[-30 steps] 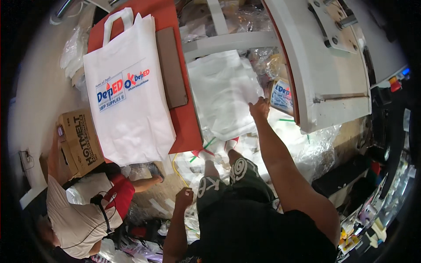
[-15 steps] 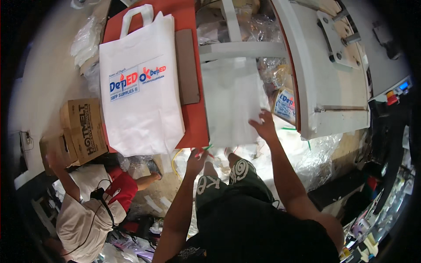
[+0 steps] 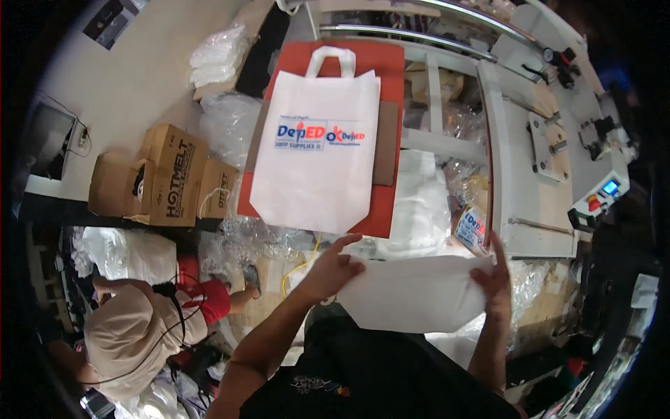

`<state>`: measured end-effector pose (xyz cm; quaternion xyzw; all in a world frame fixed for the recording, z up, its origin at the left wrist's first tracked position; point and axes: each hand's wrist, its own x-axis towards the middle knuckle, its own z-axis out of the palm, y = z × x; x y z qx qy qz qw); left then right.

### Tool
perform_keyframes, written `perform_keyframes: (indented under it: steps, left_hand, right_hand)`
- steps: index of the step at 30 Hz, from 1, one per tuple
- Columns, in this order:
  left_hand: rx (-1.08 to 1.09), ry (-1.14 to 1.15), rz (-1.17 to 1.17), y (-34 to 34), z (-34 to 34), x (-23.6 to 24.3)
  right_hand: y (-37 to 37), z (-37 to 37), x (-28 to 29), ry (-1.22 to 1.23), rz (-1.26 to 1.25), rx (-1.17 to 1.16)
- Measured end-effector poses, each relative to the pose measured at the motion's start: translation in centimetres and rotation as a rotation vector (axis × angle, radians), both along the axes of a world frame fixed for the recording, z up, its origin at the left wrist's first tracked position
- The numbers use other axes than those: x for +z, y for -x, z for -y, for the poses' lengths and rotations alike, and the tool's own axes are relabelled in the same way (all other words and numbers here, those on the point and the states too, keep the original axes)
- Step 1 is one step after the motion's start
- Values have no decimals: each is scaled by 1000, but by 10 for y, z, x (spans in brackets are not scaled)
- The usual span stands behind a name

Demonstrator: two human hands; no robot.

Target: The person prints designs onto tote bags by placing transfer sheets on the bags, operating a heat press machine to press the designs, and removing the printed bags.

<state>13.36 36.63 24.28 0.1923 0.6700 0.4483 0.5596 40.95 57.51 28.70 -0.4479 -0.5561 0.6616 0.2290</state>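
Observation:
Held level in front of my body is a plain white fabric bag (image 3: 417, 293), its slanted corners like those of the printed bag. My left hand (image 3: 336, 271) grips its left edge, and my right hand (image 3: 494, 281) has the right edge between thumb and fingers. Beyond my hands, a white printed tote bag (image 3: 314, 181) lies flat on a red press board (image 3: 386, 222), handle toward the far side. Under the tote, a brown flat pad (image 3: 384, 146) sticks out at its right. Below and right of the board rests a pile of white bags (image 3: 419, 202).
At right stands a heat press (image 3: 534, 195) with a control box (image 3: 601, 195). A printed packet (image 3: 472, 227) sits within its frame. Brown cardboard boxes (image 3: 174, 178) are at left. Another person (image 3: 132, 328) bends low at lower left, beside plastic-wrapped bundles (image 3: 132, 255).
Both hands have come together on a plain white bag, now lifted and drawn toward my body. My view has shifted, showing more of the far side. The other person's arm has lowered from the boxes.

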Motion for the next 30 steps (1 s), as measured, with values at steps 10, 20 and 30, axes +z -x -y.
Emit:
perform_keyframes:
  steps: [10, 20, 30]
  left_hand:
    - [485, -932, -1204, 147, -29, 236]
    - [-44, 171, -1475, 278, -17, -55]
    - [72, 100, -1390, 240, 16, -70]
  right_hand:
    - [146, -5, 190, -1149, -440, -314]
    - [320, -21, -80, -891, 370, 156]
    - [303, 18, -129, -1003, 509, 96]
